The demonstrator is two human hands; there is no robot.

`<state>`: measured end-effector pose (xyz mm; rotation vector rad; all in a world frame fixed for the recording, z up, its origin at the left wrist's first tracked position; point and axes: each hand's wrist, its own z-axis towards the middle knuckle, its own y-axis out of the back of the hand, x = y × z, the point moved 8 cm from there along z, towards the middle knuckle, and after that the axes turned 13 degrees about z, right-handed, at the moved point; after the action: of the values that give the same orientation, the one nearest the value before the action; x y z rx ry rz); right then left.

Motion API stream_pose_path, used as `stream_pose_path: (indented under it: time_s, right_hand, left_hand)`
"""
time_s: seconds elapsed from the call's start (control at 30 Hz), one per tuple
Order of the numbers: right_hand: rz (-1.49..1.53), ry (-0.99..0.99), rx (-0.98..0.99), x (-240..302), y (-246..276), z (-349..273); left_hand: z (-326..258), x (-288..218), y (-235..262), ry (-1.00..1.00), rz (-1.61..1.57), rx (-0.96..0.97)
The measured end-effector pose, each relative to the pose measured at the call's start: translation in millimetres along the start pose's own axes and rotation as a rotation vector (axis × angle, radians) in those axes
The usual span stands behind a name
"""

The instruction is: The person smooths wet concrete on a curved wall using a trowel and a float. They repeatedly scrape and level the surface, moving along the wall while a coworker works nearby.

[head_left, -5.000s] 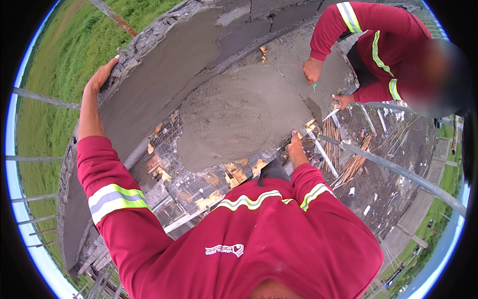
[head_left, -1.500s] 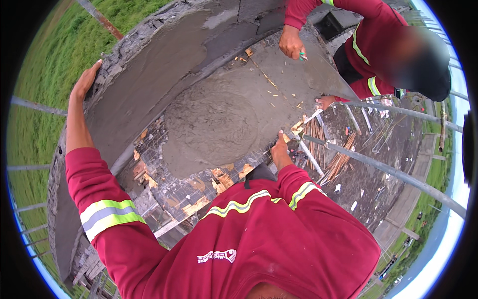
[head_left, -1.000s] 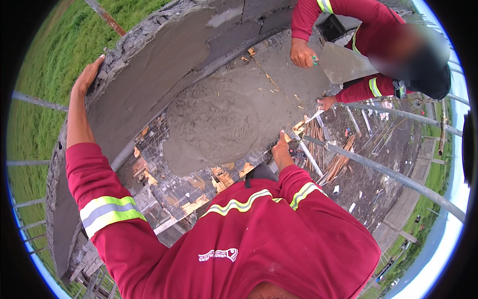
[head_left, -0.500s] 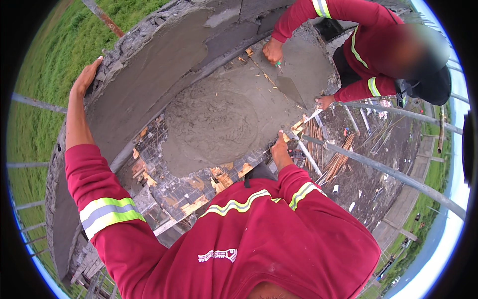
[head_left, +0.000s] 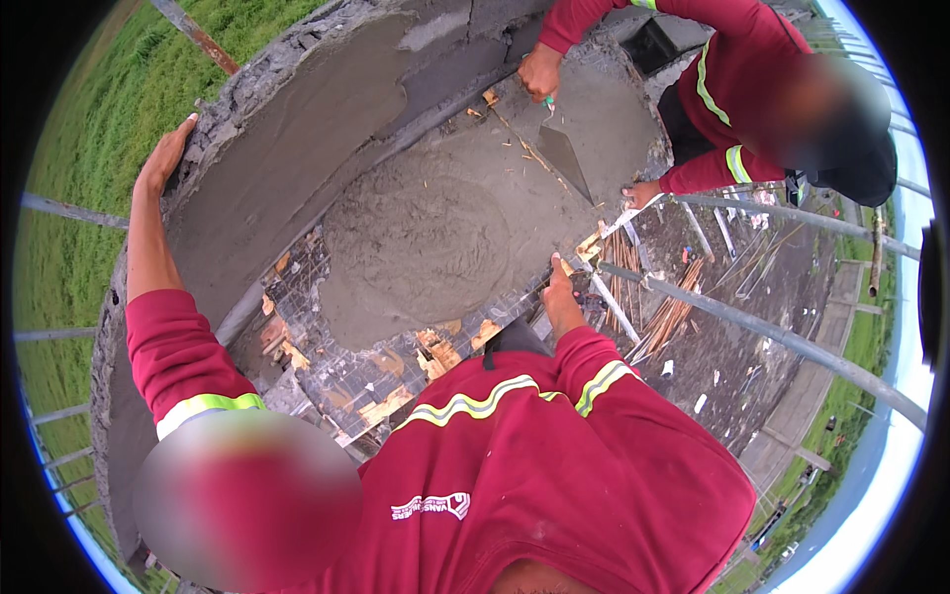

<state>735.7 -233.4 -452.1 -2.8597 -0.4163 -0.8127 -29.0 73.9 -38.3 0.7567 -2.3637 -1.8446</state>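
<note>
My left hand (head_left: 168, 156) rests along the rough top of a curved, plastered wall (head_left: 287, 129), its fingers stretched out. My right hand (head_left: 561, 297) grips the near edge of a board (head_left: 526, 298), thumb on top and the other fingers mostly hidden. Just beyond that edge, wet grey mortar (head_left: 426, 243) lies spread over the surface, with a rounded heap in the middle. Across it, a co-worker's hand (head_left: 540, 72) holds a trowel (head_left: 564, 158) by its green handle, blade on the mortar. The co-worker's other hand (head_left: 641, 194) is at the board's corner.
Metal pipes (head_left: 792, 346) cross on the right, above lower ground with loose sticks (head_left: 673, 307) and debris. Wire mesh (head_left: 302, 267) and broken wood pieces (head_left: 435, 351) lie at the mortar's near side. Grass (head_left: 89, 129) lies beyond the wall.
The co-worker's trowel has shifted slightly left and up, its blade turned a little. Both my hands keep their places; the whole view has moved slightly.
</note>
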Motion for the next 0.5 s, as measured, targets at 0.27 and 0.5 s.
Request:
stream_pose_path:
  time_s: [0.27, 0.5]
  right_hand:
    - [-0.197, -0.088, -0.043, 38, -7, 43]
    - [0.121, 0.111, 0.088, 45, -24, 32]
  left_hand:
    - [4, 2, -1, -0.037, 0.008, 0.067]
    - [3, -2, -1, -0.059, 0.01, 0.07]
